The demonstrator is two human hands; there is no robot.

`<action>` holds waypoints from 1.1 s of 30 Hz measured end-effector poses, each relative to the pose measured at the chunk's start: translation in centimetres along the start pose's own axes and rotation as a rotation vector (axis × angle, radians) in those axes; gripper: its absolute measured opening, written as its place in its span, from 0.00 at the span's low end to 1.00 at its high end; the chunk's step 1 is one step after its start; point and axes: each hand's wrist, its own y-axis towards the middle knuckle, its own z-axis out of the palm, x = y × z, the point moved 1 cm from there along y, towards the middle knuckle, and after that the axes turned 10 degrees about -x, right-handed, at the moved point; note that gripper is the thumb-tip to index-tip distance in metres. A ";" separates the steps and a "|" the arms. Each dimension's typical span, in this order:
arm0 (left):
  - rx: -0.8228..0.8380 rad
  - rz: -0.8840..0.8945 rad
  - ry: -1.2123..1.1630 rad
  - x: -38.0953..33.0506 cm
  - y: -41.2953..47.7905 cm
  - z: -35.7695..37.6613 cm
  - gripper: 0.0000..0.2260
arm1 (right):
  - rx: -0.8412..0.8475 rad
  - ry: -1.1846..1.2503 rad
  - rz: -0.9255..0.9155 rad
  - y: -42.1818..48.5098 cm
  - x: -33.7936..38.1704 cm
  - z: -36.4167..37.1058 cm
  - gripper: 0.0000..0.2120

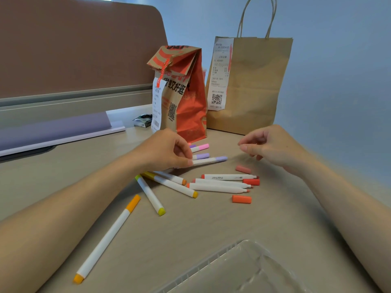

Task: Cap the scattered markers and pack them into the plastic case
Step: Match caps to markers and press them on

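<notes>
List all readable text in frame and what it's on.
"marker": barrel of an uncapped white marker, upside down to the camera.
Not surely readable: large black Chinese characters on the red-printed bag, tilted and creased.
Too small: narrow receipt on that bag, with a barcode.
Too small: wide receipt on the brown bag, with a QR code.

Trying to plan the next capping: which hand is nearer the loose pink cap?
Right. The right hand hovers just behind the pink cap; the left hand is farther left, holding a purple-capped marker.
</notes>
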 end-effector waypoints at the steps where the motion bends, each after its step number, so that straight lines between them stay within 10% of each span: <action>1: -0.010 0.020 0.044 0.1 0.0 0.1 0.04 | 0.018 -0.022 0.004 0.1 -0.1 -0.4 0.03; 33: 0.054 0.091 0.113 -1.5 -0.5 1.7 0.08 | 0.560 -0.432 -0.149 -1.0 1.6 -1.0 0.03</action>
